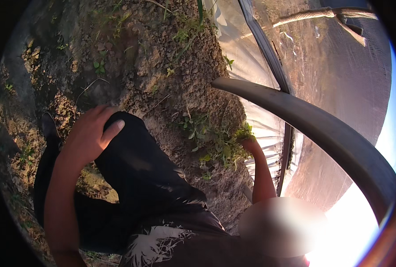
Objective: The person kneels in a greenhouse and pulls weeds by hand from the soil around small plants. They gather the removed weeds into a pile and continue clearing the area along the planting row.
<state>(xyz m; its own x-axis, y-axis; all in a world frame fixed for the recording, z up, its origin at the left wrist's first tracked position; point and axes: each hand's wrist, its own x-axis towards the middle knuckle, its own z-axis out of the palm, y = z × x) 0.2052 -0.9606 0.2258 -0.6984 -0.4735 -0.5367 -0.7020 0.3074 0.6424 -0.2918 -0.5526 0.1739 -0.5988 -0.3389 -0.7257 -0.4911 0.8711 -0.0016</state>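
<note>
My left hand [93,131] rests palm down over the bent knee of my black trousers [131,153], its thumb apart from the fingers and nothing held. Off to the right, my right hand [249,144] reaches down to the ground beside a plastic sheet wall, closed around a tuft of green weeds [244,131]. The fingertips of that hand are hidden in the leaves. More low leafy weeds [198,128] grow from the dry, crumbly soil [171,110] just left of the hand.
A thick dark curved pipe [311,123] arches across the right side. Behind it stand the translucent sheeting [261,116], a dark frame strip [286,150] and grey mesh netting [351,76]. A knotted rope [318,14] hangs at top right. Bright sun glares at lower right.
</note>
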